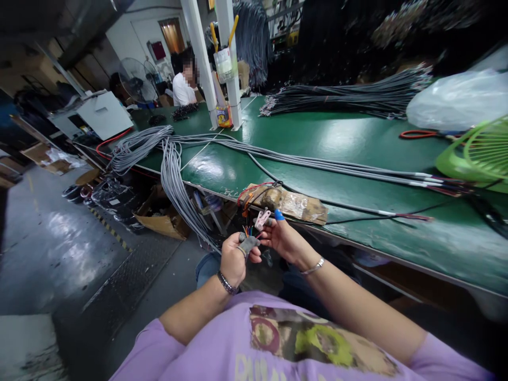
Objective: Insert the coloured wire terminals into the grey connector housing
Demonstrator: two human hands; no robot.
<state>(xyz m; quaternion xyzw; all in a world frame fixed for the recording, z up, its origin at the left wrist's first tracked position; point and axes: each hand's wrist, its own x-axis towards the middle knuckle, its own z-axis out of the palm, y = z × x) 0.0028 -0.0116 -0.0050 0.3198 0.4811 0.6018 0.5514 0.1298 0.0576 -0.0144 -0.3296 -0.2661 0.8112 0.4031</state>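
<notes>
My left hand [235, 256], with grey covers on some fingertips, is closed on a bundle of thin coloured wires [248, 231], whose ends fan upward. Close beside it on the right, my right hand [281, 238] holds a small pale pink clip-like tool [262, 219] between its fingers; one finger wears a blue cover. Both hands are in front of the bench edge, just below a taped wooden block [296, 205] with red and orange wires at its left end.
Long grey cables [309, 163] cross the green bench [341, 140], and a grey bunch [174, 180] hangs over its edge. A green fan [482, 151] and plastic bag [460, 100] are at right. A person [183, 87] sits beyond white posts [230, 58].
</notes>
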